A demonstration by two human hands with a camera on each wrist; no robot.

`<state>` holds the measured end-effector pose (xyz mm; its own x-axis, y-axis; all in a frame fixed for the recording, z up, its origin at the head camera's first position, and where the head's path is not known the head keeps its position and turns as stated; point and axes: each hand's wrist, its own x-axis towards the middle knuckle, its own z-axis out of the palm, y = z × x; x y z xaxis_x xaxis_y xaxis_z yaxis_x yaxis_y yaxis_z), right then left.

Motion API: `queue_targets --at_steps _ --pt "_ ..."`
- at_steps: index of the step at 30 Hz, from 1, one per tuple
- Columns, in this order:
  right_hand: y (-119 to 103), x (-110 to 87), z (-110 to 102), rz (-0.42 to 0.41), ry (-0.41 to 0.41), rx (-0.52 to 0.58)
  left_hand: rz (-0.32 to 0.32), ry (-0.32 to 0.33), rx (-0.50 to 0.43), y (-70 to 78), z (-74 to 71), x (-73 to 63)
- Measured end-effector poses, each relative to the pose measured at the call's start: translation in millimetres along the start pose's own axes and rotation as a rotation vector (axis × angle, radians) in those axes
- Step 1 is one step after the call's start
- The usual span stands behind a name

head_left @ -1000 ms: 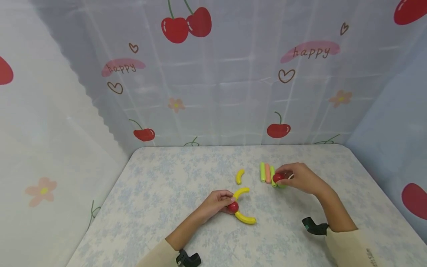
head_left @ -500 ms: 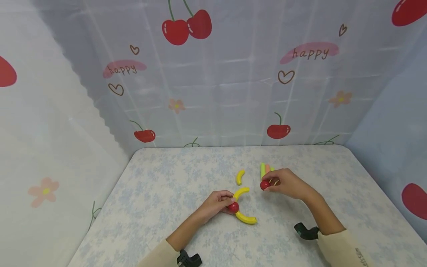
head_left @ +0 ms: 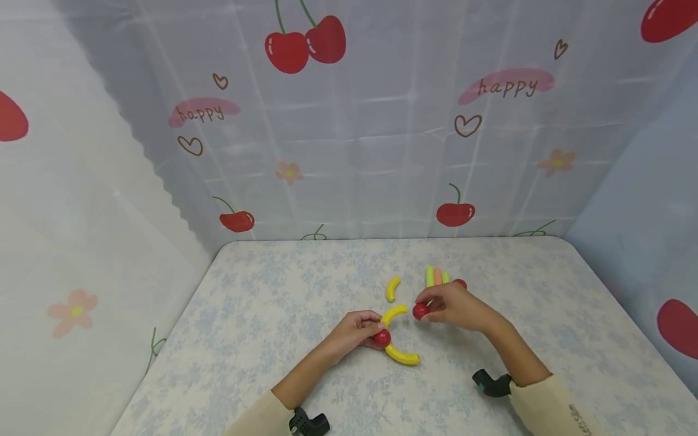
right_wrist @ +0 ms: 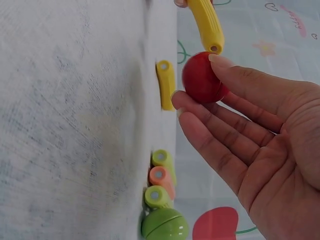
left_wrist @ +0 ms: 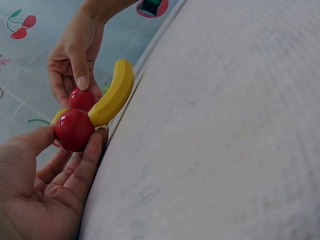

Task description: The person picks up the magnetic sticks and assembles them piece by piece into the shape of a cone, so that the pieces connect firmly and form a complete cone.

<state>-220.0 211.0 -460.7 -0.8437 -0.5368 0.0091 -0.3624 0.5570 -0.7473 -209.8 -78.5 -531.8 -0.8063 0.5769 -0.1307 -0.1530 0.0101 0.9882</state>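
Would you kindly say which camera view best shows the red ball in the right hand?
The right wrist view: the red ball appears large and mostly uncovered. The head view shows it small; the left wrist view, partly behind another red ball.

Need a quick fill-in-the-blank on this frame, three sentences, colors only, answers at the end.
1. The left hand holds a red ball, and the two curved pieces at that ball are ____.
2. The right hand pinches another ball, whose color is ____.
3. In the right wrist view, the orange stick lies between two sticks colored ____.

Missing words: yellow; red; green.
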Motion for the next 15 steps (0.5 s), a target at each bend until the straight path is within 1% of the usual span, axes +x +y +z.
queue_targets --at_steps 6,9,15 --pt "-2.8 2.4 4.8 -0.024 -0.005 0.025 0.009 -0.015 0.005 -2.2 -1.5 0.9" --pt "-3.6 2.8 7.0 -0.014 0.000 0.029 0.014 -0.024 0.008 -2.6 -1.8 1.1" --pt "-3.7 3.4 10.2 -0.016 0.011 0.019 0.013 -0.016 0.016 -2.7 -1.5 0.7"
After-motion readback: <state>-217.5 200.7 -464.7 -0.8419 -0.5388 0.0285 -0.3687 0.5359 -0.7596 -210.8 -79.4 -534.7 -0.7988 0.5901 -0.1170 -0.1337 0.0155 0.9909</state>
